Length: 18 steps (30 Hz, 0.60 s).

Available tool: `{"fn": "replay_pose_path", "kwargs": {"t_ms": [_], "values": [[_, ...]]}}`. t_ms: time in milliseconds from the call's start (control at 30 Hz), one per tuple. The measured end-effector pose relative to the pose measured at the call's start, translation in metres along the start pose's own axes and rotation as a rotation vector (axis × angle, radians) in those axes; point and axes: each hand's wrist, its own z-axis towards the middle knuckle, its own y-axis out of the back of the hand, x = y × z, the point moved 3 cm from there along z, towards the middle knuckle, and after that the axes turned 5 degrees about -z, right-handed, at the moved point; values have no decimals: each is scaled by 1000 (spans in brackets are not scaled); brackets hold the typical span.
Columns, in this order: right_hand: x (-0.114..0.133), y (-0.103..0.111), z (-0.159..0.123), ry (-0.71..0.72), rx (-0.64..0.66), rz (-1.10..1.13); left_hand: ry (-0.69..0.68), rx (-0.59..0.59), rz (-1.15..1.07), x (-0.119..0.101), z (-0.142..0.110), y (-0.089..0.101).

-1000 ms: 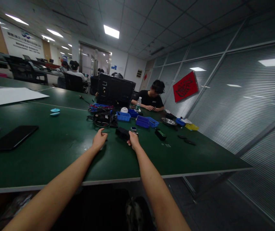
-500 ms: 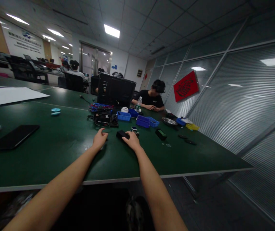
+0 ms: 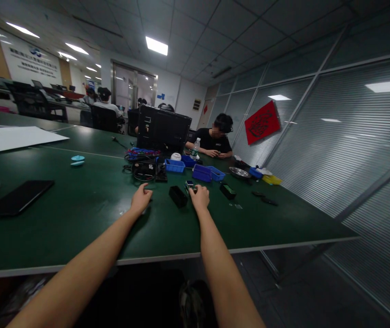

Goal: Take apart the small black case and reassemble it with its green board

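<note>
My left hand (image 3: 141, 199) rests on the green table with its fingers loosely curled and the thumb apart; nothing shows in it. To its right lies a black oblong box (image 3: 177, 196), touched by neither hand. My right hand (image 3: 200, 198) is just right of this box, fingers spread and bent downward. Its thumb is at a small electronic module (image 3: 188, 184) with a pale square face. The hand covers part of that module, and no firm hold on it shows. Another black box with a green top (image 3: 228, 191) lies farther right.
Behind the hands are a black device with cables (image 3: 144, 170), blue trays (image 3: 175, 166), a white ball (image 3: 176, 156) and a bottle (image 3: 195, 146). A black tablet (image 3: 17, 197) lies left. At right are a metal dish (image 3: 239, 172) and a yellow tray (image 3: 272, 180). A person (image 3: 212, 141) sits opposite.
My right hand has let go of the black box and moved right to the small electronic module. The box now lies slightly nearer to me and turned. My left hand stays in place.
</note>
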Motion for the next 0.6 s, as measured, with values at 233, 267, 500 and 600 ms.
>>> {"fn": "replay_pose_path", "kwargs": {"t_ms": [233, 267, 500, 600], "values": [[-5, -22, 5, -19, 94, 36, -1, 0, 26, -2, -2, 1], [-6, -22, 6, -35, 93, 46, -5, 0, 31, -3, -2, 2], [-19, -13, 11, -165, 144, 56, -15, 10, 30, -6, -3, 1], [-21, -10, 11, -167, 73, 16, -14, 4, 28, -5, -3, 2]]}}
